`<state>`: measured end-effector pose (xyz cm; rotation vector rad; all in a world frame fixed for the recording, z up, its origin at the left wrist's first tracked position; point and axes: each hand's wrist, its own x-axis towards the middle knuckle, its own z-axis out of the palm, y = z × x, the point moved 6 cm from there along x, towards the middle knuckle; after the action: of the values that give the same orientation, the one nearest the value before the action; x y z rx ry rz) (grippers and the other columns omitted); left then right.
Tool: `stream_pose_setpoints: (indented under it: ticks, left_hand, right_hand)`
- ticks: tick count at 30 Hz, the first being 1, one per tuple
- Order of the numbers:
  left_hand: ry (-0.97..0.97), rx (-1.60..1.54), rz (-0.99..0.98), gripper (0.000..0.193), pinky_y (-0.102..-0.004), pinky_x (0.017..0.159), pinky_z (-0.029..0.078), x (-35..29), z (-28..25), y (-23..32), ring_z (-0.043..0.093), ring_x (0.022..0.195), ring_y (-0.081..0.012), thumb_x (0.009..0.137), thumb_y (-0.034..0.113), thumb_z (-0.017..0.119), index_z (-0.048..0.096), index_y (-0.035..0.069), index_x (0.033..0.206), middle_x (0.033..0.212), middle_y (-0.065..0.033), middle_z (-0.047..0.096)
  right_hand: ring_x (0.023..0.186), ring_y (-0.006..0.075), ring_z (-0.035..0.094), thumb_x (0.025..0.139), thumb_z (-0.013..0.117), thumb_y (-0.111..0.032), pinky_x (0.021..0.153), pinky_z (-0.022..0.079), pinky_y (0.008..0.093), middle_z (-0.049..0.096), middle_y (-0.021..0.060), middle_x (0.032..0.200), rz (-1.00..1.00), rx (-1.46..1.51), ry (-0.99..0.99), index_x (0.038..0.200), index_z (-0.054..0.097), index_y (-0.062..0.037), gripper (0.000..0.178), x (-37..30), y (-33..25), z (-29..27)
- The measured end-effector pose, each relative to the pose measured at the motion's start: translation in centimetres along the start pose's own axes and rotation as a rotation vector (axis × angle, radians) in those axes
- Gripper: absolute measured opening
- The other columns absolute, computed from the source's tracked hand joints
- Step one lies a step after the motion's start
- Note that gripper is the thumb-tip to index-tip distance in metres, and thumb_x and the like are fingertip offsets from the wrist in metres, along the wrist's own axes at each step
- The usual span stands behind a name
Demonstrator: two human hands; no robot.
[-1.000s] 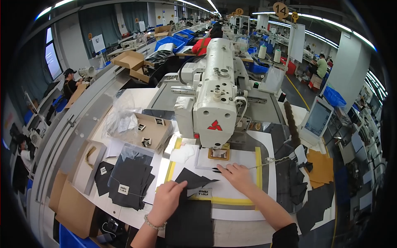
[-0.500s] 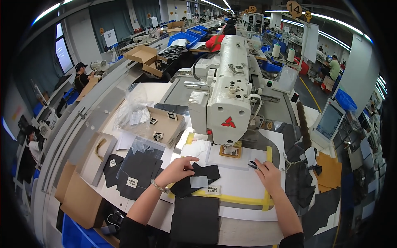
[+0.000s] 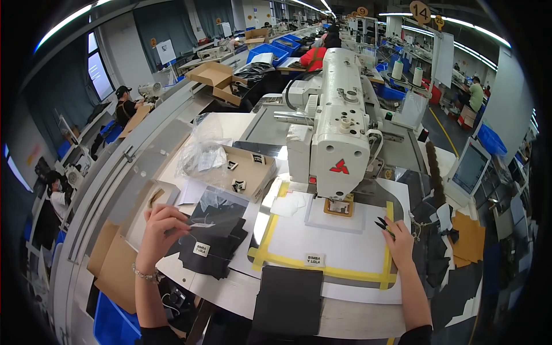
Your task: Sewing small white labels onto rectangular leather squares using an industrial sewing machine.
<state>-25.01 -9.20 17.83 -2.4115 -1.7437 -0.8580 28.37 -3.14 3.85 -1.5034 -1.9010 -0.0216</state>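
My left hand [image 3: 165, 227] is raised over a stack of black fabric pieces [image 3: 215, 261] on the left. Its fingers are pinched on a dark fabric piece [image 3: 215, 214] with a pale strip and a thin thread; its outline merges with the stack. A square pale label [image 3: 200, 248] lies on that stack. My right hand [image 3: 399, 238] is closed round small thread snips [image 3: 384, 225], blades pointing up and left, at the right side of the yellow-taped white sheet [image 3: 339, 247]. Another pale label [image 3: 314, 260] lies on the sheet's near edge, above a black fabric stack [image 3: 287, 299].
A large white sewing machine [image 3: 339, 132] rises over the sheet, its clear plate [image 3: 316, 221] beneath the head. Left of it stands a carton [image 3: 261, 172] with labels, beside crumpled plastic [image 3: 201, 155]. A screen [image 3: 468, 167] and tan pieces [image 3: 467, 236] are at right.
My left hand has moved left from the taped sheet, carrying the dark fabric piece off it to above the left stack. My right hand still holds the snips. The view has shifted slightly.
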Motion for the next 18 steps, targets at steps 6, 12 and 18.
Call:
stream_pose_setpoints:
  ticks: [6, 12, 18]
  left_hand:
    - [-0.288, -0.027, -0.314, 0.018, -0.0383, 0.105, 0.022, -6.9, 2.5, -7.2, 0.045, 0.118, -0.0208, 0.078, 0.031, 0.074, 0.078, 0.015, 0.087, 0.121, -0.0025, 0.062]
    - [-0.155, -0.085, -0.226, 0.023, -0.0383, 0.099, 0.029, -2.2, 4.0, -4.3, 0.051, 0.112, -0.0223, 0.077, 0.025, 0.077, 0.074, 0.013, 0.096, 0.114, -0.0034, 0.064]
    - [-0.437, -0.192, 0.137, 0.03, -0.0344, 0.092, 0.036, 2.4, 13.6, 5.6, 0.057, 0.104, -0.0203, 0.079, 0.018, 0.074, 0.068, 0.012, 0.108, 0.104, -0.0023, 0.064]
  right_hand:
    - [0.075, 0.0291, 0.059, 0.082, 0.071, -0.012, 0.065, 0.048, 0.0363, 0.055, 0.0101, 0.086, 0.012, -0.073, 0.02, 0.116, 0.066, -0.0091, 0.035, -0.5, 1.0, -0.5]
    - [0.085, 0.0284, 0.057, 0.08, 0.071, -0.013, 0.075, 0.045, 0.0387, 0.057, 0.0095, 0.089, 0.009, -0.244, 0.069, 0.113, 0.067, -0.0064, 0.033, -1.5, 3.6, -1.0]
    - [0.097, 0.0268, 0.052, 0.079, 0.072, -0.016, 0.087, 0.038, 0.0393, 0.055, 0.0087, 0.098, 0.121, -0.24, 0.047, 0.109, 0.068, -0.0062, 0.031, -1.5, 4.1, -1.1]
